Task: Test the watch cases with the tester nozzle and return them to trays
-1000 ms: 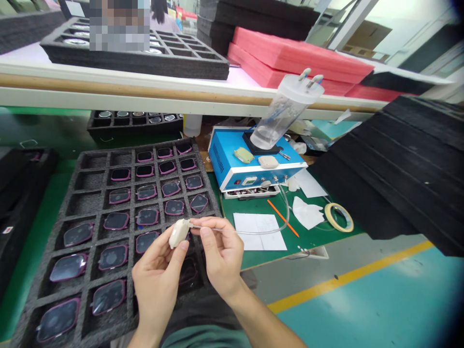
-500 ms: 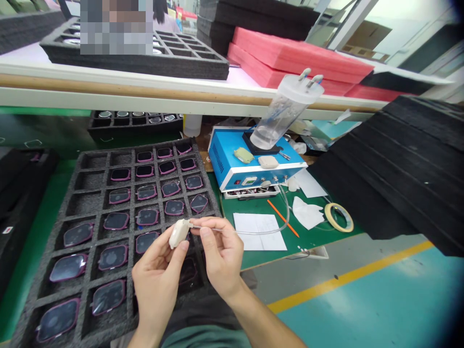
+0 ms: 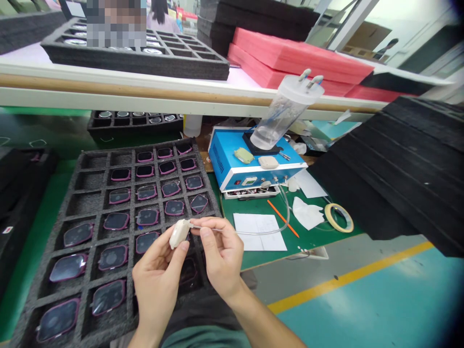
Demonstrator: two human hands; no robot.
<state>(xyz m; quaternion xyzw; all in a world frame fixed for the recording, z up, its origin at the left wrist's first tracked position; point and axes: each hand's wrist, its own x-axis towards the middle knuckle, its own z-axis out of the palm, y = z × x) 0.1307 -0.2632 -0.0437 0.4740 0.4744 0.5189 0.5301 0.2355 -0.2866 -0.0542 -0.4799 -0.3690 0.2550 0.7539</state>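
Between the thumb and fingers of my left hand [image 3: 159, 275] is a small cream-coloured rounded case [image 3: 179, 233], tilted on edge. My right hand [image 3: 221, 256] pinches the end of a thin clear tube [image 3: 263, 233] against the case's upper right corner. From there the tube curves back to the front of a blue machine [image 3: 228, 159]. Below my hands lies a dark foam tray [image 3: 90, 203] holding several watch-like cases with purple rims and dark glass [image 3: 116, 221]. My fingers hide part of the held case and the tube's tip.
A clear cylinder [image 3: 273, 116], a green case [image 3: 244, 155] and another cream case [image 3: 268, 162] sit on the machine. White paper [image 3: 259, 224], an orange stick [image 3: 282, 217] and a tape roll [image 3: 339, 217] lie on the green table. Black sheets [image 3: 391, 169] hang at right; a person is behind the shelf.
My hands, the cream case and the tube hold practically still. Behind the shelf, the person has shifted slightly.
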